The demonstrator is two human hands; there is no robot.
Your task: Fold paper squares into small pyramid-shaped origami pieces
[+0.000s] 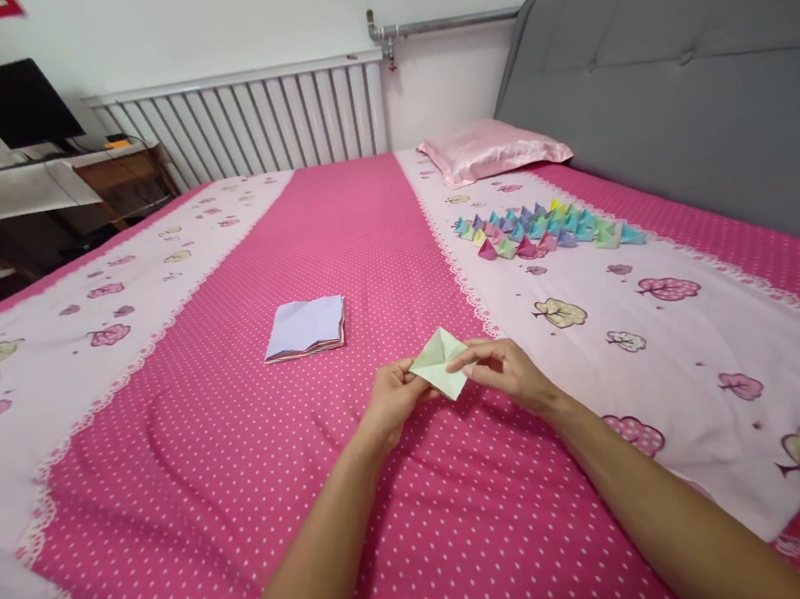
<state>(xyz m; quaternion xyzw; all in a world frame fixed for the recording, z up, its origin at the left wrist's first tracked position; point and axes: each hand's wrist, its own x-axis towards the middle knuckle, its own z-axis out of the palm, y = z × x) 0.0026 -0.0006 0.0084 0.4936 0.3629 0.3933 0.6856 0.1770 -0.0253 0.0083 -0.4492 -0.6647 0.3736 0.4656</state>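
A pale green folded paper [444,363], diamond-shaped with crease lines, is held between my hands above the pink bed. My left hand [396,393] grips its left corner, with some fingers underneath. My right hand [504,371] is at its right side, a finger lying on the paper's face and the others close to the edge. Farther left on the bed lies a stack of square paper sheets [305,327], lavender on top. Rows of small folded paper pieces [548,227] in several colours stand to the right, beyond my right hand.
The dotted pink bedspread [356,215] has white printed bands and some wrinkles. A pink pillow [493,148] lies at the back right by the grey headboard [681,62]. A radiator [251,126] and a desk with a monitor [20,104] stand beyond the bed.
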